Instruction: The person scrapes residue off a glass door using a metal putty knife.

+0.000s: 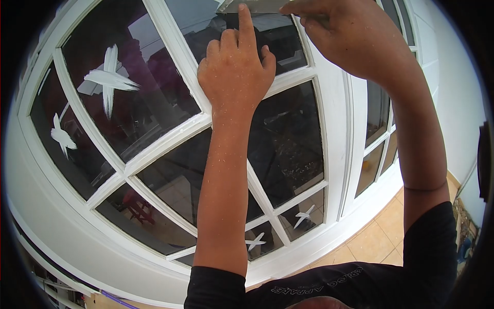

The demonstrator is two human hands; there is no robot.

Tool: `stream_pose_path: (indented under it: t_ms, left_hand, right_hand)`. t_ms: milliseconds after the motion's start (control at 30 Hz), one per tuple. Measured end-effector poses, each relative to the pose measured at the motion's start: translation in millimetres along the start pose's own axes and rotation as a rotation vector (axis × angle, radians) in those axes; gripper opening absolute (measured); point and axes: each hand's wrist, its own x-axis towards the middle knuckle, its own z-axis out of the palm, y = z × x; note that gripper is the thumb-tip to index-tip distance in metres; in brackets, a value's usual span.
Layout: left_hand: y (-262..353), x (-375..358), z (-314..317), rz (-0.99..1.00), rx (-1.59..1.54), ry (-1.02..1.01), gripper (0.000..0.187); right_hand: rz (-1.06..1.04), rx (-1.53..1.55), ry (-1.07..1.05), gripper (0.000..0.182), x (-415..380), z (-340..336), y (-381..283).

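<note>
My left hand point(235, 67) is raised against a window pane point(193, 26), its index finger stretched up onto a flat grey blade-like piece point(262, 6) at the top edge. The other fingers are curled. To the right, my right hand point(334, 31) is closed, with a finger and thumb at the right end of the same piece. The upper part of the piece lies outside the view. White frame bars point(170, 139) divide the dark glass around my hands.
White painted crosses mark a large pane point(110, 81), a left pane point(63, 135) and two lower panes. A second window point(378, 113) stands at the right beside a pale wall point(455, 77). Orange floor tiles point(378, 242) and a red stool point(138, 206) behind the glass show lower down.
</note>
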Motion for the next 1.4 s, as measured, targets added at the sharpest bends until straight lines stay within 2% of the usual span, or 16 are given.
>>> stream_pose_path:
  t_ms: [300, 367, 433, 500, 533, 667, 733, 867, 900, 933, 1067, 1167, 1200, 1267, 1333, 1400]
  left_hand:
    - [-1, 0, -1, -0.012, -0.001, -0.004, 0.077]
    - [-2, -2, 3, -0.040, 0.007, -0.053, 0.075]
    - [-10, -9, 21, -0.052, 0.052, 0.060, 0.066]
    - [-12, -5, 27, -0.088, 0.106, 0.068, 0.066]
    - [-12, -4, 27, -0.124, 0.151, 0.084, 0.065]
    - [11, 5, 22, -0.223, 0.273, -0.067, 0.063]
    - [15, -2, 21, 0.044, 0.197, -0.212, 0.062]
    - [2, 5, 9, -0.164, 0.352, -0.123, 0.059]
    - [10, -3, 13, -0.022, 0.282, -0.183, 0.061]
    - [11, -3, 11, -0.033, 0.299, -0.193, 0.061]
    - [17, 10, 0, -0.241, 0.402, -0.196, 0.065]
    - [54, -9, -25, -0.234, 0.297, -0.551, 0.066]
    - [48, -10, -28, -0.238, 0.317, -0.553, 0.066]
    - [31, -12, -29, -0.487, 0.397, -0.315, 0.069]
    - [35, -10, -18, -0.475, 0.371, -0.316, 0.073]
    - [70, -4, -17, -0.145, 0.143, -0.674, 0.075]
  right_hand:
    - [-0.226, -0.007, 0.252, 0.031, -13, 4, 3]
    - [-0.172, 0.021, 0.186, 0.030, -1, 10, 16]
    - [-0.130, 0.057, 0.117, 0.029, 2, 23, 40]
    - [-0.376, -0.054, 0.350, 0.029, -13, 41, 81]
    - [-0.380, -0.039, 0.350, 0.029, -23, 38, 91]
    - [-0.171, 0.253, 0.238, 0.034, -87, 16, 123]
    - [-0.123, 0.316, 0.166, 0.036, -119, 8, 146]
    - [-0.122, 0.427, 0.138, 0.038, -181, 14, 203]
    - [-0.111, 0.469, 0.132, 0.037, -197, 17, 219]
    - [-0.053, 0.519, 0.115, 0.037, -217, 21, 233]
    - [0.174, 0.599, 0.066, 0.035, -315, 56, 297]
    - [0.423, 0.553, -0.020, 0.036, -393, 79, 324]
    - [0.425, 0.474, -0.077, 0.036, -413, 81, 329]
    - [0.450, 0.498, -0.116, 0.038, -442, 88, 336]
    - [0.524, 0.429, -0.337, 0.040, -454, 88, 340]
    - [0.435, 0.471, -0.314, 0.040, -455, 97, 343]
